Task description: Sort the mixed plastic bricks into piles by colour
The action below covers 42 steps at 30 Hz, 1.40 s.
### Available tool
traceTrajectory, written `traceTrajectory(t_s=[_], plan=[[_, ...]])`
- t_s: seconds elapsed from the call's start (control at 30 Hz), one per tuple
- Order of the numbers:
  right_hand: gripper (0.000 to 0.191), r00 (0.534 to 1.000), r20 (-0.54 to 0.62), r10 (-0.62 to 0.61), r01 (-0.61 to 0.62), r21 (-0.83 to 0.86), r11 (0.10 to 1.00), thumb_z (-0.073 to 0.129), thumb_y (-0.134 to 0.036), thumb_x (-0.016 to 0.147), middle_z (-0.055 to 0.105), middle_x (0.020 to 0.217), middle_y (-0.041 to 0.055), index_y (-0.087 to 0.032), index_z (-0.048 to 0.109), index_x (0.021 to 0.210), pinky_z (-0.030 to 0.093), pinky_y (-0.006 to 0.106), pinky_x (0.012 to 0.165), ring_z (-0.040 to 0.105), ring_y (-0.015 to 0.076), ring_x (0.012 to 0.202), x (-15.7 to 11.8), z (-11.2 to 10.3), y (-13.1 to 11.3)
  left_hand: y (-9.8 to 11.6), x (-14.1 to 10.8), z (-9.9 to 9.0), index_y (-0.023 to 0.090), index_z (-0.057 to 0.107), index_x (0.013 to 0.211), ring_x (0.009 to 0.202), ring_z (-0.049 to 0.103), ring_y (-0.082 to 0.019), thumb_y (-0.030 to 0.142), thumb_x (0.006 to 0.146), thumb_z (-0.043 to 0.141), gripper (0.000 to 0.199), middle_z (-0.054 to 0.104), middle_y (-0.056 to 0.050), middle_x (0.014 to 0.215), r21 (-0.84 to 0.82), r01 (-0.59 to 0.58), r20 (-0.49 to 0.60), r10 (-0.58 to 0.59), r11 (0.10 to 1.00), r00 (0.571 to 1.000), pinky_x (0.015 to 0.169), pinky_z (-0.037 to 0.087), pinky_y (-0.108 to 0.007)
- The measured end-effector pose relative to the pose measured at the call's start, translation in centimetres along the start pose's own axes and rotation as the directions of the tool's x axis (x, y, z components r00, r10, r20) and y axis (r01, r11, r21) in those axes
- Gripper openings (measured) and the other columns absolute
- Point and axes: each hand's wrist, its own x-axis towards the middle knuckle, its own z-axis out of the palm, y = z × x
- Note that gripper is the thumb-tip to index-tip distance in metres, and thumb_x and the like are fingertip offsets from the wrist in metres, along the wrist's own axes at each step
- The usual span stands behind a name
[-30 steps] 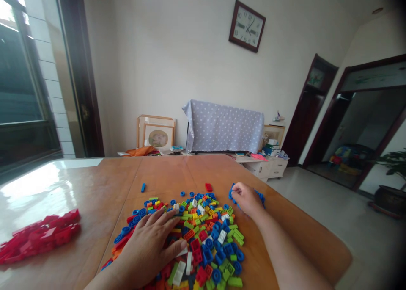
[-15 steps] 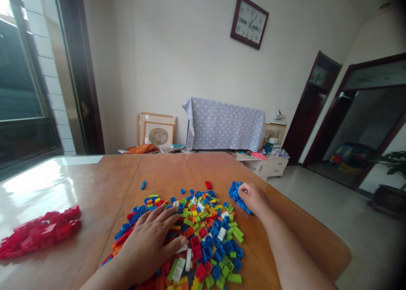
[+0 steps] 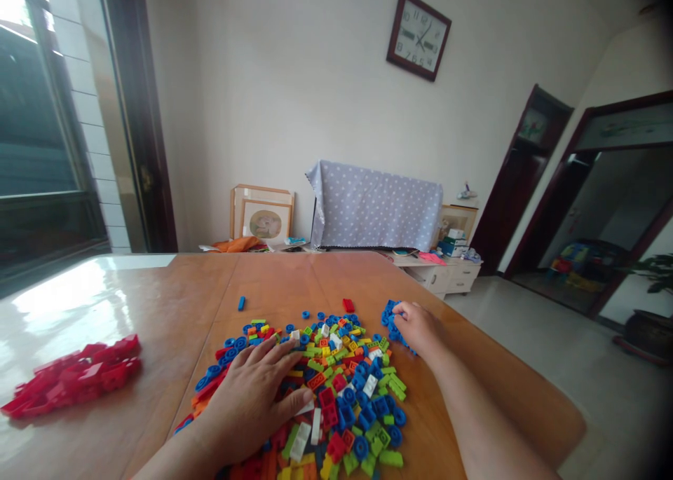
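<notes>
Farthest left on the table (image 3: 284, 277) you have one heap of red bricks (image 3: 73, 378), too jumbled to count, with a broad stretch of brown tabletop between it and your left hand. Next, just right of the table's seam (image 3: 213, 326), one blue brick (image 3: 242, 303) lies alone, well short of the far edge. Your left hand (image 3: 263, 389) rests palm down over the left side of one large mixed pile (image 3: 336, 382), its four fingers stretched out side by side and the thumb spread away; the pieces there are too many to count. One blue ring-shaped piece (image 3: 306, 314) sits just beyond the pile's far side, and one red brick (image 3: 348, 305) lies a little farther right. Then comes one heap of blue bricks (image 3: 390, 317), with tabletop showing between it and the mixed pile. Your right hand (image 3: 420, 326) is at this heap, fingers curled inward; you cannot tell whether they pinch a piece. Right of that hand, a band of tabletop runs to the slanting right edge.
</notes>
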Motion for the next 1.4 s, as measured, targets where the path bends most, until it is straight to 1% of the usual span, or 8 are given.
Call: traceTrajectory(t_s=[0.17, 0.4, 0.63, 0.77, 0.93, 1.13, 1.27, 1.4], plan=[[0.013, 0.991, 0.129, -0.046, 0.028, 0.14, 0.99, 0.055, -0.027, 0.084, 0.069, 0.071, -0.0029, -0.026, 0.068, 0.086, 0.034, 0.022, 0.057, 0.059, 0.0134, 0.065, -0.7, 0.4, -0.4, 0.0, 0.0, 0.0, 0.041, 0.055, 0.14, 0.145, 0.034, -0.034, 0.072, 0.089, 0.044, 0.061, 0.043, 0.003, 0.156, -0.017, -0.014, -0.017, 0.013, 1.0, 1.0, 0.118, 0.026, -0.055], [0.016, 0.945, 0.327, 0.001, -0.103, 0.297, 0.949, 0.045, -0.023, 0.083, 0.064, 0.053, -0.0053, -0.023, 0.06, 0.09, 0.034, 0.019, 0.045, 0.057, 0.0117, 0.044, -1.1, -0.2, 0.8, 0.0, 0.1, -0.1, 0.041, 0.053, 0.142, 0.147, 0.029, -0.034, 0.074, 0.089, 0.04, 0.063, 0.041, 0.003, 0.156, 0.004, -0.005, 0.005, 0.005, 1.0, 1.0, 0.118, 0.023, -0.058], [0.019, 0.787, 0.608, -0.103, -0.235, 0.45, 0.862, 0.046, -0.032, 0.086, 0.063, 0.049, -0.004, -0.021, 0.058, 0.094, 0.033, 0.018, 0.041, 0.052, 0.0113, 0.037, -2.6, -2.1, 0.5, -0.1, 0.1, 0.1, 0.042, 0.052, 0.142, 0.146, 0.032, -0.034, 0.072, 0.089, 0.043, 0.061, 0.042, 0.004, 0.156, -0.001, -0.016, -0.012, 0.016, 1.0, 1.0, 0.118, 0.027, -0.056], [0.02, 0.884, 0.455, -0.111, -0.159, 0.514, 0.843, 0.048, -0.038, 0.087, 0.056, 0.047, -0.0063, -0.021, 0.059, 0.088, 0.033, 0.018, 0.043, 0.048, 0.0103, 0.041, -2.4, -1.9, -0.3, -0.3, 0.1, 0.2, 0.043, 0.052, 0.142, 0.146, 0.032, -0.034, 0.072, 0.089, 0.044, 0.061, 0.043, 0.004, 0.156, 0.004, -0.018, -0.016, 0.018, 1.0, 1.0, 0.118, 0.026, -0.056], [0.032, 0.989, 0.144, 0.013, -0.1, 0.614, 0.783, 0.051, -0.05, 0.085, 0.061, 0.059, -0.0031, -0.021, 0.063, 0.092, 0.041, 0.021, 0.049, 0.052, 0.0117, 0.049, -1.4, -2.0, -0.9, -0.2, 0.2, 0.2, 0.042, 0.053, 0.141, 0.145, 0.032, -0.034, 0.071, 0.089, 0.044, 0.06, 0.042, 0.003, 0.156, -0.007, -0.02, -0.012, 0.02, 1.0, 1.0, 0.118, 0.025, -0.056], [0.051, 0.961, -0.197, 0.194, -0.012, 0.674, 0.739, 0.05, -0.062, 0.084, 0.068, 0.073, 0.0052, -0.017, 0.064, 0.103, 0.049, 0.026, 0.06, 0.06, 0.0166, 0.063, -1.2, -3.1, -1.3, -0.3, 0.0, 0.1, 0.04, 0.055, 0.14, 0.145, 0.032, -0.034, 0.072, 0.089, 0.044, 0.061, 0.043, 0.001, 0.155, -0.015, -0.024, -0.019, 0.024, 1.0, 1.0, 0.117, 0.027, -0.055], [0.049, 0.957, -0.196, 0.213, -0.041, 0.637, 0.77, 0.044, -0.056, 0.088, 0.07, 0.082, 0.0074, -0.016, 0.062, 0.11, 0.05, 0.026, 0.065, 0.062, 0.0179, 0.071, -1.0, -4.2, -1.3, -0.3, -0.1, 0.1, 0.04, 0.054, 0.141, 0.146, 0.032, -0.035, 0.073, 0.089, 0.041, 0.063, 0.044, 0.001, 0.155, -0.007, -0.027, -0.019, 0.027, 1.0, 0.999, 0.117, 0.025, -0.056], [0.038, 0.984, -0.07, 0.162, -0.091, 0.589, 0.803, 0.049, -0.049, 0.086, 0.069, 0.077, 0.0047, -0.017, 0.065, 0.097, 0.046, 0.025, 0.059, 0.06, 0.0163, 0.065, -1.1, -4.9, -1.2, -0.3, -0.2, 0.0, 0.039, 0.056, 0.139, 0.144, 0.035, -0.033, 0.072, 0.089, 0.043, 0.062, 0.047, 0.0, 0.153, -0.019, -0.041, -0.032, 0.04, 0.999, 0.999, 0.117, 0.026, -0.053]])
